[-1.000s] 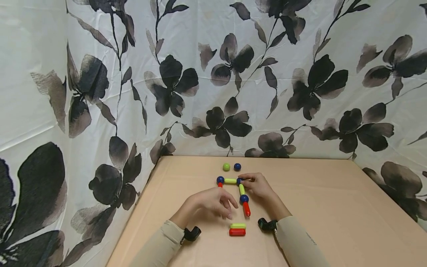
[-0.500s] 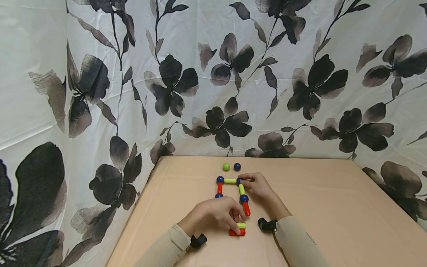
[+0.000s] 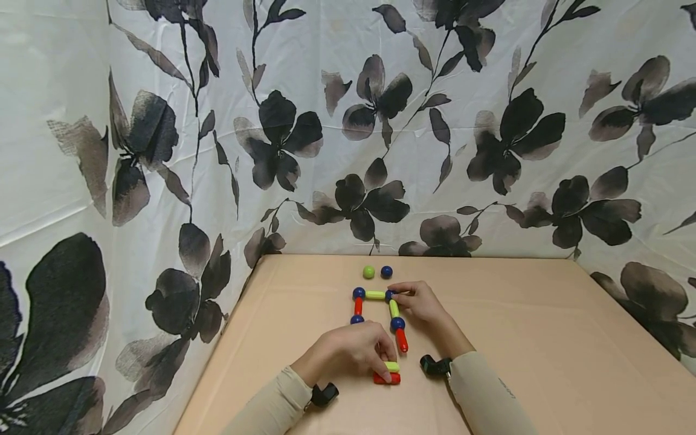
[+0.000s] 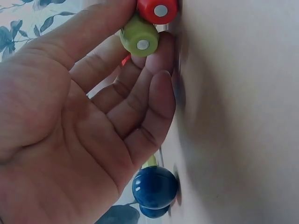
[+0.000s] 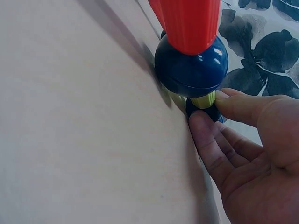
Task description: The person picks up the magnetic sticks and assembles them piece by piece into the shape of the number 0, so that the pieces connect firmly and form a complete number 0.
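Note:
On the table lies an open frame of magnetic rods and balls. Its far side is a yellow-green rod (image 3: 375, 295) between two blue balls. My right hand (image 3: 426, 305) pinches the far right blue ball (image 5: 206, 111). From there a yellow-green rod (image 3: 394, 309) leads to another blue ball (image 3: 397, 324) and a red rod (image 3: 402, 340) pointing toward me. The left side has a red rod (image 3: 358, 306) and a blue ball (image 3: 356, 319), partly behind my left hand (image 3: 361, 350). That hand's thumb and fingers pinch a loose yellow-green rod (image 4: 141, 38) and red rod (image 4: 158, 9), side by side.
A green ball (image 3: 368, 272) and a blue ball (image 3: 386, 272) lie loose beyond the frame. The tan table (image 3: 522, 338) meets a floral cloth (image 3: 424, 151) at its back edge. Black wrist cameras sit near both sleeves.
My left hand has moved toward me and right, from beside the frame to the loose pair of rods, uncovering the frame's left side. The right hand keeps its place on the blue ball.

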Demonstrator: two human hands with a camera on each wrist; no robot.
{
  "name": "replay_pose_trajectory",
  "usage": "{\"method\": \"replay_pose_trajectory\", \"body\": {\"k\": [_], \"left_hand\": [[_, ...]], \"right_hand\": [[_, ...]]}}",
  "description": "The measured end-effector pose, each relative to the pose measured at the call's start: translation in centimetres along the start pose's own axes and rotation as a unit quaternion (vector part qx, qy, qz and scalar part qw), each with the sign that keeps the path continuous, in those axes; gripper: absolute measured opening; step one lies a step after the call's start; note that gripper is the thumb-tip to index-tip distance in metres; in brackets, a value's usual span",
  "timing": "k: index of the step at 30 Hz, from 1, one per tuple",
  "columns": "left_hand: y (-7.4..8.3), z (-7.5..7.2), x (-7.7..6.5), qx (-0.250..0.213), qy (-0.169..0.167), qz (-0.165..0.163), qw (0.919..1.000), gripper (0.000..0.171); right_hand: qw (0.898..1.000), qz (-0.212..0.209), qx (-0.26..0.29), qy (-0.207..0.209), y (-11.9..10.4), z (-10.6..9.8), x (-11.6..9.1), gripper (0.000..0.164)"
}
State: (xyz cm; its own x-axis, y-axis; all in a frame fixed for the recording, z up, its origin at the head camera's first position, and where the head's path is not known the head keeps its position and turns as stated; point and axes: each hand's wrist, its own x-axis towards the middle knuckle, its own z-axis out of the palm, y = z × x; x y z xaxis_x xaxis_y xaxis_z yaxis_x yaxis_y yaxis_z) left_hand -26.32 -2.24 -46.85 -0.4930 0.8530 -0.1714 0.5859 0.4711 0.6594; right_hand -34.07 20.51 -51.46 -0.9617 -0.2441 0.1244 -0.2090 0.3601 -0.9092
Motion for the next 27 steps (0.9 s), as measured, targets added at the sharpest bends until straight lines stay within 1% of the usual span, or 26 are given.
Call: {"method": "replay_pose_trajectory", "body": {"k": [3,6,9,12,15,18,21,24,27], "left_hand": [[-0.4,-0.3,0.1,-0.003,0.002,0.011,0.9999,0.014],[-0.8,-0.6,0.1,-0.028,0.005,0.017,0.9994,0.014],[-1.0,-0.7,-0.1,-0.078,0.01,0.006,0.9969,0.016],[-1.0,-0.8,-0.2,-0.127,0.015,-0.002,0.9918,0.02],[-1.1,-1.0,-0.2,-0.151,0.017,0.001,0.9884,0.023],[-1.2,-1.2,-0.3,-0.152,0.012,0.018,0.9881,0.016],[-1.4,-1.7,-0.4,-0.141,0.009,0.034,0.9893,0.01],[-1.6,-2.1,-0.7,-0.133,0.005,0.04,0.9903,0.016],[-2.1,-2.6,-1.3,-0.142,-0.005,0.03,0.9894,0.022]], "right_hand": [[1.0,-0.003,-0.001,-0.001,0.1,-0.1,0.0,0.026],[1.0,-0.002,0.0,-0.002,0.2,-0.1,0.1,0.026],[1.0,0.0,0.003,-0.003,0.2,-0.1,0.1,0.027],[1.0,0.002,0.008,-0.004,0.3,0.0,0.1,0.027],[1.0,0.004,0.008,-0.002,0.2,0.0,0.0,0.028],[1.0,0.008,0.006,0.0,0.3,0.0,0.0,0.028],[1.0,0.011,0.008,0.001,0.3,0.0,0.0,0.028],[1.0,0.01,0.009,0.0,0.3,0.0,0.2,0.028],[1.0,0.009,0.009,0.0,0.4,0.0,0.2,0.027]]}}
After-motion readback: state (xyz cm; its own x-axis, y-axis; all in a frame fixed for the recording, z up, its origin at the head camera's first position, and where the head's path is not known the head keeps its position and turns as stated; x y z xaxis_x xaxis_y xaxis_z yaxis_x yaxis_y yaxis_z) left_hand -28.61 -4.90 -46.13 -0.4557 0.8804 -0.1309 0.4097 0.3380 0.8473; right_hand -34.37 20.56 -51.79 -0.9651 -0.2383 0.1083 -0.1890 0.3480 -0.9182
